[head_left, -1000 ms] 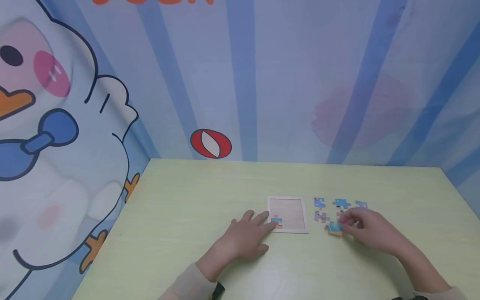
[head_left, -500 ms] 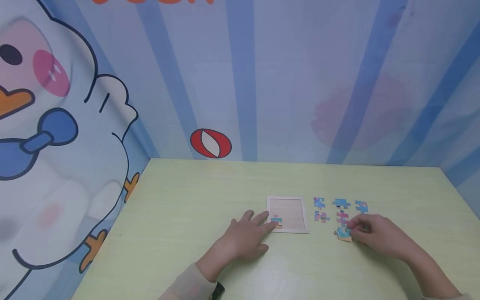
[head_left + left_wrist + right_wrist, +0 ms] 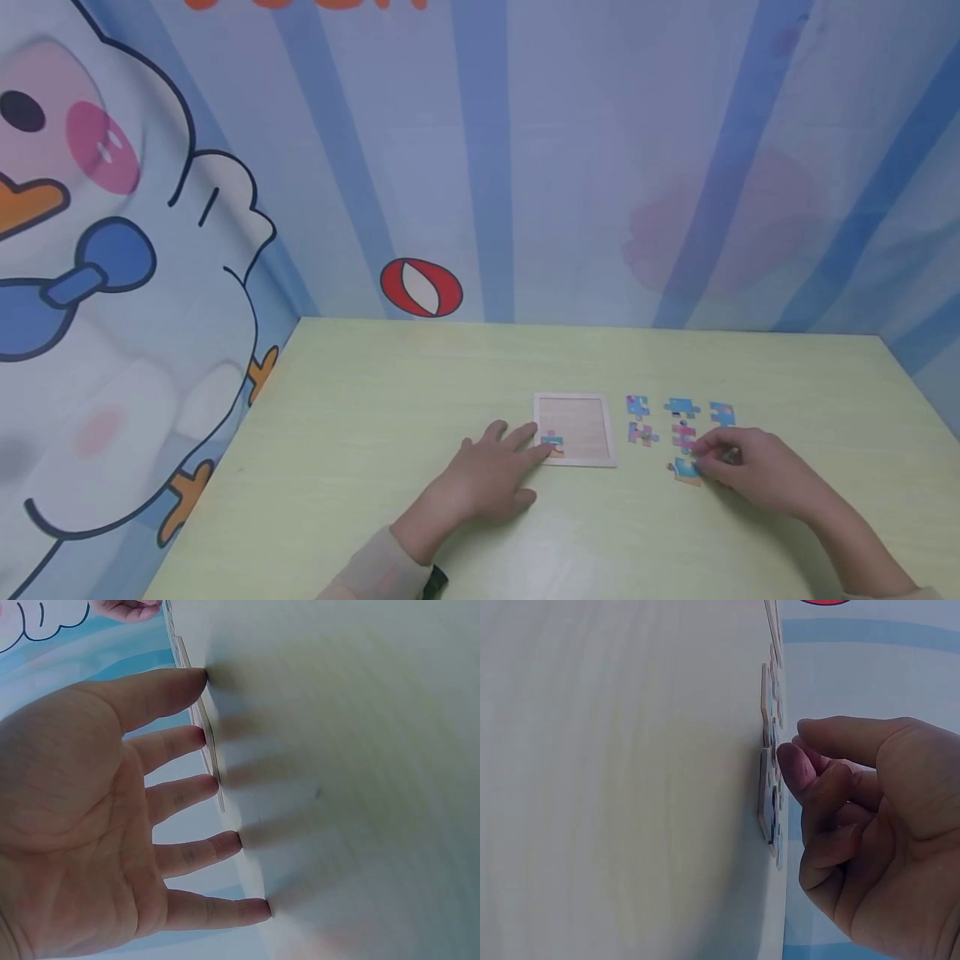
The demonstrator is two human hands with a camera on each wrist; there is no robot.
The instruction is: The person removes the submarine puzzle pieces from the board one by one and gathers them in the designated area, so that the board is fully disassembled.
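Observation:
My left hand [image 3: 491, 479] lies with spread, straight fingers at the left edge of a white-rimmed puzzle tray [image 3: 611, 442]. One fingertip touches a jigsaw piece [image 3: 552, 438] in the tray's lower left corner. In the left wrist view, the hand's fingertips [image 3: 227, 842] press down on the table and the tray's thin edge. My right hand [image 3: 750, 467] hovers low with loosely bent fingers, thumb and index fingertip beside a blue and orange jigsaw piece [image 3: 686, 469]. From the right wrist, a gap shows between thumb and index finger, with nothing in it.
Several loose jigsaw pieces lie in rows right of the tray, among them a blue one [image 3: 682, 407] and a pink one [image 3: 684, 435]. A pale table [image 3: 390, 383] meets a striped backdrop [image 3: 570, 167] at its far edge.
My right hand has brought the blue and orange piece a little right and toward me, below the pink one. It now lies straighter beside the fingertips. My left hand has stayed put.

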